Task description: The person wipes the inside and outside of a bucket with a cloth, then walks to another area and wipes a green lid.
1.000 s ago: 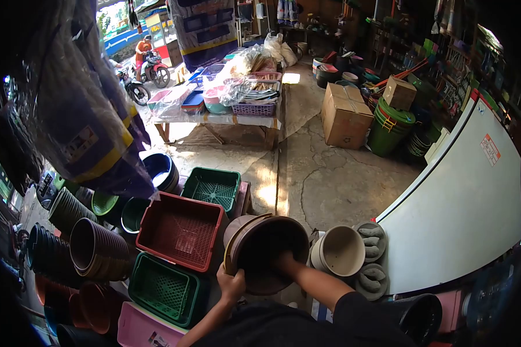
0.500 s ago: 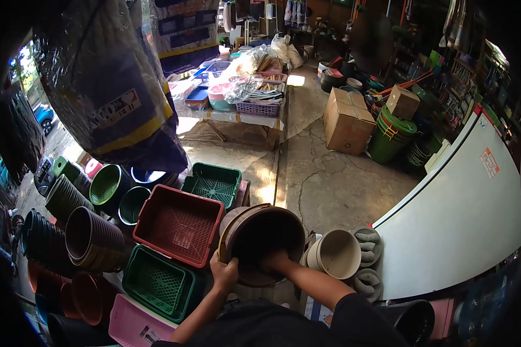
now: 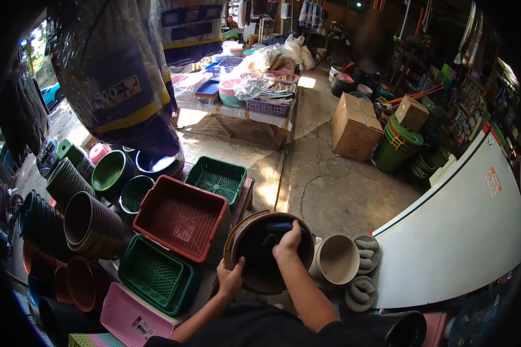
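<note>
Brown bucket (image 3: 270, 279) tipped toward wearer, between red basket (image 3: 179, 217) and beige pots (image 3: 337, 258), which sit nested. Left hand (image 3: 230, 277) clamped on bucket's rim. Right hand (image 3: 288, 243) at its mouth, near a dark item (image 3: 279, 226) inside; grip unclear, fingers partly hidden. Green baskets (image 3: 156, 272) nested. Purple basket (image 3: 266, 108) holds packets (image 3: 276, 91).

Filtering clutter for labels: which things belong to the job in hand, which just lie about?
In use:
- brown bucket, left hand on rim
- dark blue item by right hand, identity unclear

Apparently lying about:
- red basket
- pink tray
- beige pot
- cardboard box
</note>
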The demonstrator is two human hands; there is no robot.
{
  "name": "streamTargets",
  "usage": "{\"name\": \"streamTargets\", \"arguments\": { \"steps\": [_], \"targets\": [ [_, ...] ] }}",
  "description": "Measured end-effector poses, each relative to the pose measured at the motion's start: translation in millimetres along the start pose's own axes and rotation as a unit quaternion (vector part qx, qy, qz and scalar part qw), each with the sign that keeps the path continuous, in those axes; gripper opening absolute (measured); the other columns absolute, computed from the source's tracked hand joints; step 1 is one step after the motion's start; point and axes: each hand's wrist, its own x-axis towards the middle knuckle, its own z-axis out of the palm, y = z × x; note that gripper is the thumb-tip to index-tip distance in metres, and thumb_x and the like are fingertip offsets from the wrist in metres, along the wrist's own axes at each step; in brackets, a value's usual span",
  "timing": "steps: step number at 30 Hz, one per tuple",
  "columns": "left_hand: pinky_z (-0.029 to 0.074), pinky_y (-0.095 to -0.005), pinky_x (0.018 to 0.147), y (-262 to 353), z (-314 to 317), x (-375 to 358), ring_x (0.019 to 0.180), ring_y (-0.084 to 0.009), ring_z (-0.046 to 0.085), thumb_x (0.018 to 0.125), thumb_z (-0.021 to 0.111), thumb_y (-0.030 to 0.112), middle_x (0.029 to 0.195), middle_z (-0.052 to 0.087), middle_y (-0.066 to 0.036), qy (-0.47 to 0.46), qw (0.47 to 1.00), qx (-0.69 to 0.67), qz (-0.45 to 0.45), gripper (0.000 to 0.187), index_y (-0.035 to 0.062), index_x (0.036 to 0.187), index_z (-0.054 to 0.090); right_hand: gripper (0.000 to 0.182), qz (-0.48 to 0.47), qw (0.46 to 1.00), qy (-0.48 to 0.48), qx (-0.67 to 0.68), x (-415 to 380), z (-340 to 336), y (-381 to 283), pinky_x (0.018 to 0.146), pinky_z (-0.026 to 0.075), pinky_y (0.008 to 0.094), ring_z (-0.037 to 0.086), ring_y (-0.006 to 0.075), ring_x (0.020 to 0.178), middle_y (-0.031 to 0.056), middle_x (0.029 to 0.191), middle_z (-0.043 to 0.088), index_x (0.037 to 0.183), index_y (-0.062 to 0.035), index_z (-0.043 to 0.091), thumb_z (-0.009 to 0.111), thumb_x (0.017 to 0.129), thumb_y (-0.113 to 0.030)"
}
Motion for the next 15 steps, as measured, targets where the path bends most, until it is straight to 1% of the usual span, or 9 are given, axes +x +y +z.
{"name": "streamTargets", "arguments": {
  "steps": [3, 6, 7, 8, 9, 10, 12, 14, 15],
  "targets": [
    [0.04, -0.0241, 0.058, -0.7, 1.9, -3.2, 0.066, -0.0048, 0.046, 0.094, 0.07, 0.025, 0.071, 0.052, 0.004, -0.007, 1.0, 0.028, 0.008, 0.027, 0.003, 0.086, 0.056, 0.045, -0.012, 0.999, -0.037, -0.029, -17.9, -8.4, -2.5, 0.093, 0.051, 0.0395, 0.065, 0.0272, 0.099, 0.0121, 0.108, 0.067, 0.11, -0.0021, 0.063, 0.047, 0.099, -0.042],
    [0.039, -0.0248, 0.057, -1.6, 2.4, -1.2, 0.064, -0.0053, 0.045, 0.097, 0.065, 0.033, 0.069, 0.05, 0.004, -0.017, 0.999, 0.042, -0.022, 0.034, 0.0036, 0.082, 0.055, 0.041, -0.069, 0.972, -0.122, -0.191, -43.1, -24.2, 26.8, 0.105, 0.04, 0.0312, 0.057, 0.0235, 0.118, 0.0115, 0.127, 0.061, 0.128, 0.0041, 0.056, 0.043, 0.104, -0.026],
    [0.038, -0.0252, 0.056, -5.5, 3.0, 1.3, 0.064, -0.0056, 0.044, 0.098, 0.063, 0.035, 0.068, 0.049, 0.004, -0.021, 0.999, 0.047, -0.006, 0.037, 0.0037, 0.081, 0.055, 0.043, -0.098, 0.915, -0.191, -0.341, -44.6, -41.8, 40.7, 0.107, 0.038, 0.0325, 0.053, 0.0242, 0.125, 0.0164, 0.135, 0.056, 0.133, 0.0084, 0.051, 0.041, 0.104, -0.022],
    [0.037, -0.0257, 0.055, -7.1, 2.6, 3.8, 0.063, -0.0059, 0.043, 0.099, 0.061, 0.038, 0.067, 0.048, 0.004, -0.025, 0.998, 0.053, 0.01, 0.04, 0.0038, 0.079, 0.054, 0.04, -0.175, 0.799, -0.273, -0.506, -45.8, -60.6, 52.9, 0.105, 0.042, 0.0389, 0.057, 0.0284, 0.121, 0.0246, 0.128, 0.059, 0.133, 0.0064, 0.052, 0.037, 0.105, -0.018],
    [0.037, -0.0257, 0.055, -3.1, 1.8, 5.5, 0.063, -0.0059, 0.043, 0.099, 0.061, 0.038, 0.067, 0.048, 0.004, -0.029, 0.998, 0.056, 0.013, 0.04, 0.0038, 0.079, 0.054, 0.04, -0.116, 0.751, -0.326, -0.562, -46.7, -71.4, 62.4, 0.101, 0.044, 0.0411, 0.059, 0.0343, 0.119, 0.0296, 0.124, 0.06, 0.132, 0.0033, 0.054, 0.04, 0.104, -0.022],
    [0.036, -0.0259, 0.055, 3.0, 1.4, 7.0, 0.062, -0.0061, 0.042, 0.098, 0.061, 0.038, 0.067, 0.048, 0.004, -0.017, 0.998, 0.051, 0.023, 0.04, 0.0035, 0.079, 0.054, 0.045, 0.024, 0.75, -0.286, -0.596, -82.7, -48.9, 44.5, 0.1, 0.044, 0.0433, 0.058, 0.0409, 0.118, 0.0314, 0.122, 0.06, 0.126, 0.0031, 0.058, 0.041, 0.103, -0.031],
    [0.035, -0.026, 0.054, 6.4, -4.5, 12.6, 0.062, -0.0058, 0.04, 0.098, 0.062, 0.038, 0.066, 0.046, 0.005, 0.001, 0.998, 0.066, 0.023, 0.04, 0.0031, 0.079, 0.054, 0.058, -0.001, 0.498, -0.384, -0.778, -25.5, -113.2, 80.2, 0.1, 0.044, 0.0471, 0.057, 0.043, 0.117, 0.0312, 0.12, 0.061, 0.116, 0.0018, 0.066, 0.04, 0.098, -0.047],
    [0.035, -0.0257, 0.054, 12.8, -9.3, 16.1, 0.062, -0.0053, 0.04, 0.098, 0.063, 0.037, 0.066, 0.046, 0.005, 0.002, 0.997, 0.071, 0.029, 0.04, 0.0033, 0.079, 0.054, 0.056, 0.017, 0.338, -0.405, -0.849, -38.5, -99.2, 38.6, 0.103, 0.043, 0.0461, 0.058, 0.0399, 0.119, 0.0292, 0.12, 0.062, 0.115, 0.0011, 0.068, 0.045, 0.094, -0.045],
    [0.034, -0.0255, 0.054, 14.8, -14.0, 15.6, 0.062, -0.0049, 0.04, 0.097, 0.063, 0.037, 0.066, 0.046, 0.006, 0.007, 0.996, 0.078, 0.032, 0.04, 0.0035, 0.079, 0.055, 0.051, -0.026, 0.255, -0.415, -0.873, -35.2, -99.7, 21.9, 0.103, 0.043, 0.0453, 0.058, 0.039, 0.117, 0.0257, 0.123, 0.061, 0.115, -0.0008, 0.067, 0.049, 0.091, -0.042]
  ]
}}
